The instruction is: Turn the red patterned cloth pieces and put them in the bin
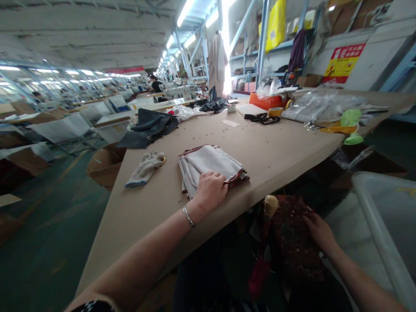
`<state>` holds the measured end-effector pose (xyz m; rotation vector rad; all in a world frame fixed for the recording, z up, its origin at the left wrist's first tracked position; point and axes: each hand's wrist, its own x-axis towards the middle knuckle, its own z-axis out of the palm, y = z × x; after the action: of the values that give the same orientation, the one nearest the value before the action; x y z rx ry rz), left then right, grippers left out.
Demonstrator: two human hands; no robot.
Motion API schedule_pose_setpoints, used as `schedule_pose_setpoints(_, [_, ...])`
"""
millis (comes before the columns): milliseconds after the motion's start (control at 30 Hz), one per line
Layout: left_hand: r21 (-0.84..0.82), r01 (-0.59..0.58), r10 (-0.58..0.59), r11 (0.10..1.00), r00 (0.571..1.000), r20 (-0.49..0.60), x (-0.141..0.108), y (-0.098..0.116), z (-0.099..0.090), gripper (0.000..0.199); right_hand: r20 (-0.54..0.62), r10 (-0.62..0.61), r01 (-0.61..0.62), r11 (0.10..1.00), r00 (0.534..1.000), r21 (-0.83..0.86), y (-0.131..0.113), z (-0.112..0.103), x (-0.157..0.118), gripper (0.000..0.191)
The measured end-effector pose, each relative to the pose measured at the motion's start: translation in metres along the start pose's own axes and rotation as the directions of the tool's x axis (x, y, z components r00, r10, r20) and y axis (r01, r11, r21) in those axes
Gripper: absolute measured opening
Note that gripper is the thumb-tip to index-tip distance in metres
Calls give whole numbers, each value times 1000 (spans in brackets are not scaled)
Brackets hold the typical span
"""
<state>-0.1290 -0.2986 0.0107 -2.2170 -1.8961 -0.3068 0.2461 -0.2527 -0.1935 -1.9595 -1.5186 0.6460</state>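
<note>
A stack of folded light-grey cloth pieces (pixel 212 159) with dark red patterned edges lies near the table's front edge. My left hand (pixel 210 187) has its fingers bent over the stack's near edge, thumb side at the dark red trim. Below the table edge, by my lap, my right hand (pixel 318 227) grips the right side of a dark red patterned cloth item (pixel 294 238); some fingertips are hidden against it. Beside that item are a round tan piece (pixel 271 205) and a blurred red tassel-like piece (pixel 258 277). Left of the stack lies a whitish knitted glove (pixel 147 168).
Dark grey cloth (pixel 149 128) lies at the table's left back edge, above a cardboard box (pixel 105 167). Clear plastic bags (pixel 321 104), an orange container (pixel 266 100) and black straps (pixel 262 118) lie farther back. A whitish plastic bin (pixel 373 216) stands at my right.
</note>
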Motion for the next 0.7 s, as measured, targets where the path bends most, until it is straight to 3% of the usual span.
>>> schedule_pose_setpoints(100, [33,-27,25,999,998,60,3,-2,-2,22,-12,25,-24,997,1000,71,-13,1,0,48])
schedule_pose_setpoints(133, [48,-36,32,998,997,70,3,-2,-3,22,-60,-17,25,991,998,131,-32,-5,-3,50])
schedule_pose_setpoints(200, [88,-54,47,995,996,79,3,-1,-4,21,-207,-200,250,935,958,251,-85,-21,-12,44])
schedule_pose_setpoints(233, [109,-62,54,992,995,79,3,0,-4,20,-252,-318,383,882,914,274,-118,-30,-19,39])
schedule_pose_setpoints(267, [131,-68,58,989,995,79,3,1,-5,20,-276,-478,542,802,834,250,-151,-36,-26,33])
schedule_pose_setpoints(300, [150,-73,61,986,995,84,3,2,-5,20,-279,-643,697,691,713,191,-184,-40,-34,26])
schedule_pose_setpoints(333, [165,-77,63,983,994,90,3,3,-6,21,-223,-771,803,576,596,154,-215,-41,-41,23])
schedule_pose_setpoints(367, [173,-83,67,981,993,97,4,2,-8,22,-136,-848,858,498,512,125,-242,-39,-48,21])
schedule_pose_setpoints(433, [170,-86,70,982,992,102,5,-1,-12,24,69,-899,899,436,433,38,-285,-27,-56,21])
schedule_pose_setpoints(500, [153,-69,57,986,995,84,5,-6,-18,23,228,-879,908,411,419,-82,-313,-9,-57,24])
schedule_pose_setpoints(600, [134,-36,32,990,999,35,1,-15,-28,23,363,-837,909,338,408,-242,-335,13,-51,21])
schedule_pose_setpoints(700, [151,-37,35,988,999,22,-6,-21,-33,23,410,-789,880,335,458,-337,-342,19,-42,23])
